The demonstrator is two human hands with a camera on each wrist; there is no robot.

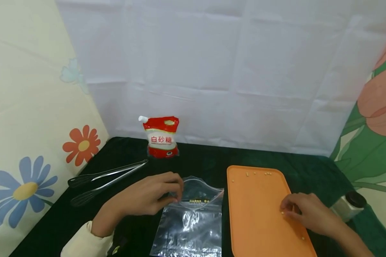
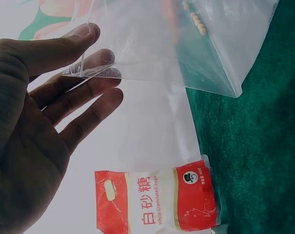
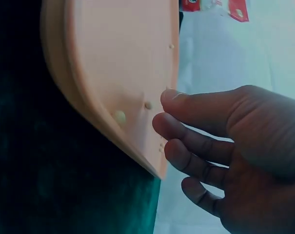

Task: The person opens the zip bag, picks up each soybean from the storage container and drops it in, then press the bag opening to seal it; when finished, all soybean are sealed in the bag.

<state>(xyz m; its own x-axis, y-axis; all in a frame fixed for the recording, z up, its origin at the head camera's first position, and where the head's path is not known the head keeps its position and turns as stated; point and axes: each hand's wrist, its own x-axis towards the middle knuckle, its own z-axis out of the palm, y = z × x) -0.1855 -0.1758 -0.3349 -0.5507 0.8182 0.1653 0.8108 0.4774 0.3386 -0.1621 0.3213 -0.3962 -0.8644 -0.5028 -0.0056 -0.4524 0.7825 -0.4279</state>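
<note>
My left hand [image 1: 157, 192] pinches the left side of the mouth of a clear zip bag [image 1: 193, 228] between thumb and fingers. The bag lies on the dark green cloth, its mouth spread apart, with several small round yellow beans [image 1: 199, 201] in a row inside. On the right, my right hand [image 1: 308, 214] hovers over the right edge of an orange tray [image 1: 255, 210], fingers loosely bent. In the right wrist view a gap shows between thumb and forefinger, and a single bean [image 3: 148, 105] sits on the tray just past the fingertips.
Several more beans [image 1: 268, 173] lie near the tray's far edge. Metal tongs [image 1: 115, 175] rest at the left, and a red and white sugar pouch [image 1: 162, 139] stands at the back. A black-lidded jar [image 1: 349, 206] is right of the tray, beside my right wrist.
</note>
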